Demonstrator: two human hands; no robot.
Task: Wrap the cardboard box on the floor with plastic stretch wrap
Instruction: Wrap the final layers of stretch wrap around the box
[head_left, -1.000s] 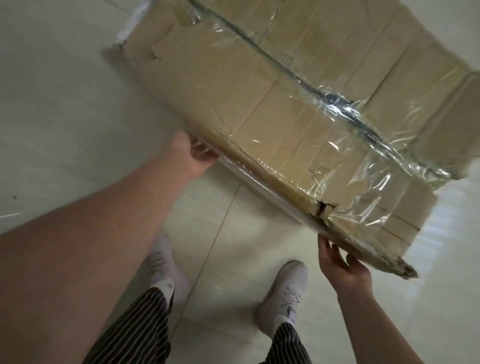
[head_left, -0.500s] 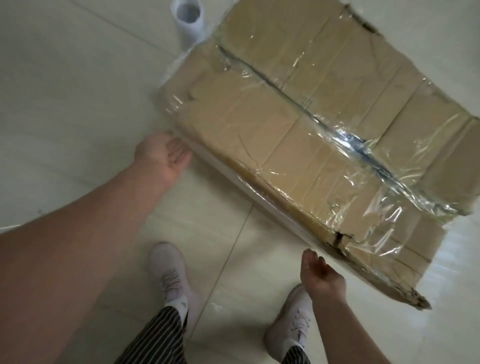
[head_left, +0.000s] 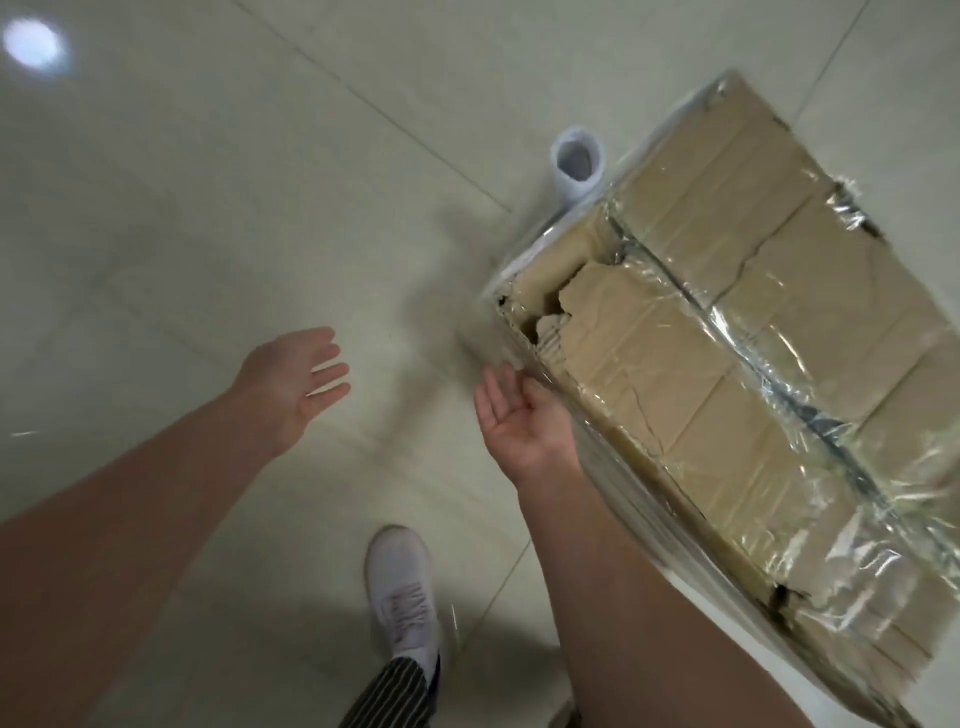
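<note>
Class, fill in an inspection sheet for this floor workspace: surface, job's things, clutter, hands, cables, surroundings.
Surface: pale tiled floor, glossy, with grout lines.
Job's things: cardboard box on the floor, covered in clear film, torn at one corner; stretch wrap roll behind it, core end up.
Clutter: nothing seen.
Hands: left hand open over bare floor, holding nothing; right hand palm up, fingers loosely curled beside the torn corner, contact unclear.
Cables: nothing seen.
Surroundings: white shoe, striped trouser leg, light reflection.
</note>
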